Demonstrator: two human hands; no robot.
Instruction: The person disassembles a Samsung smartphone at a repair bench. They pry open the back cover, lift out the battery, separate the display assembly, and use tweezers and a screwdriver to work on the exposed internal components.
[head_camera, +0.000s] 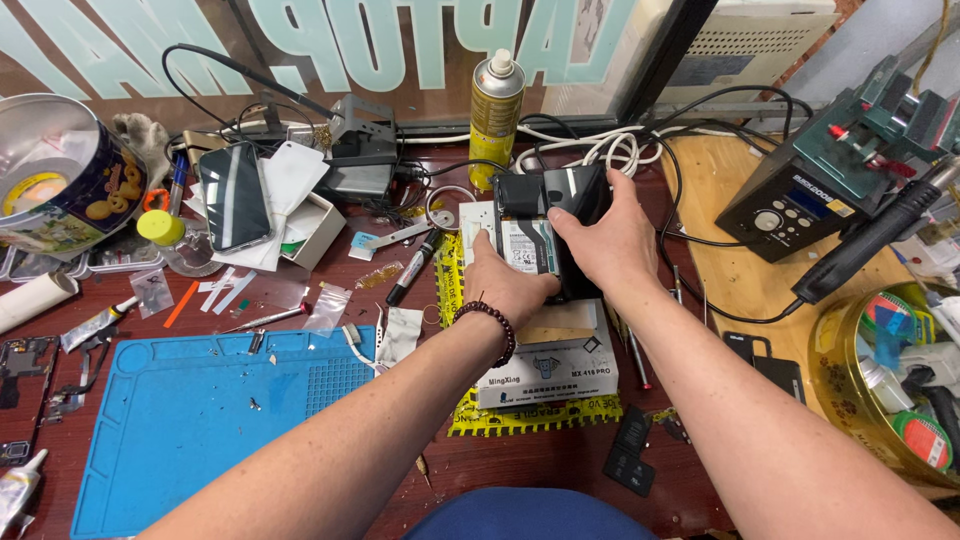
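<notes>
While both hands (560, 260) grip glossy black opened phone (545, 215) | atop white box (550, 365)

Cluttered repair surface (560, 460), tools and parts all around

A blue work mat (210, 420) lies at the near left, a dark phone (233, 196) beyond it beside a round cookie tin (62, 185). A yellow spray can (495, 115) stands upright at the back; a soldering station (800, 200) sits far right, its black handpiece (880, 235) lying tilted just beside.

A phone repair workshop; blue work mat (190, 420), soldering station (800, 205), spray can (495, 115), scattered phone parts.
</notes>
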